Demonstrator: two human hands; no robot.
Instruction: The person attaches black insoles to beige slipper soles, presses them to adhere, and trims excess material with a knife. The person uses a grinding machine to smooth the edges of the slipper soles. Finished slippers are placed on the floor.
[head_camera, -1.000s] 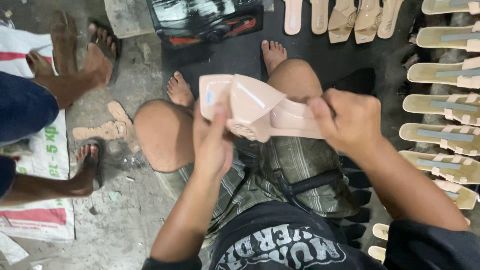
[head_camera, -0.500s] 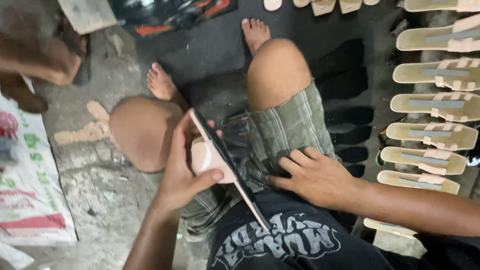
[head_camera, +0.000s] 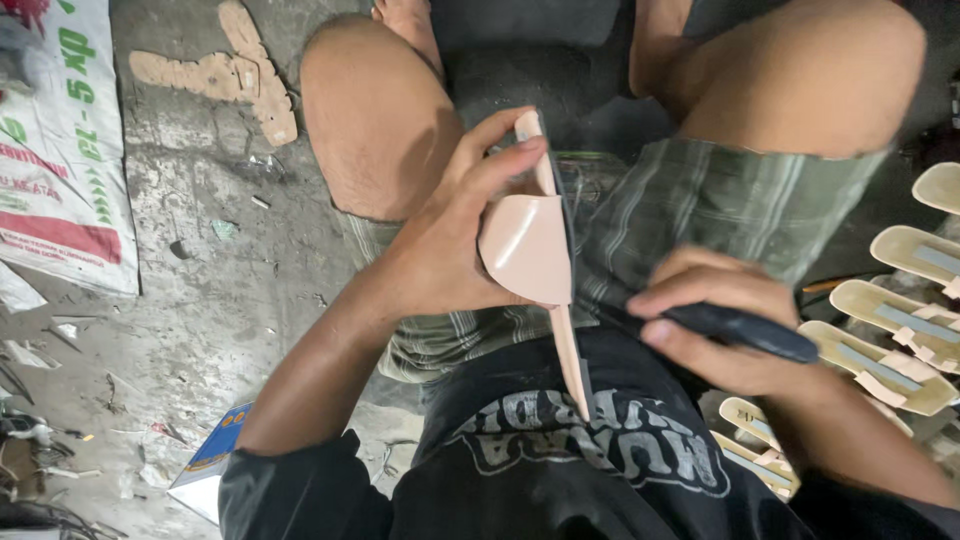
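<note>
From the camera on your head, your left hand grips a pale pink sandal and holds it on edge above your lap, between your two knees. Your thumb lies along its upper edge and your fingers wrap round the far side. The sandal looks smooth and slightly glossy. A broad strap of the same pink bulges out toward your left palm in a rounded curve, and the thin sole runs as a narrow strip from near your thumb tip down toward your chest. A dark line runs along the sole's right edge.

Your right hand is clenched around a tool with a dark handle. The handle sticks out to the right past your knuckles, and its front end points left toward the sandal, just beside the lower part of the strap. The pictures do not show whether the tip touches the sandal.

To the right of your right hand, cream soles with grey strips lie in a row on the floor. Well to the left of your left hand, flat tan cut-outs rest on the grey floor, and a white printed sack lies further left.
</note>
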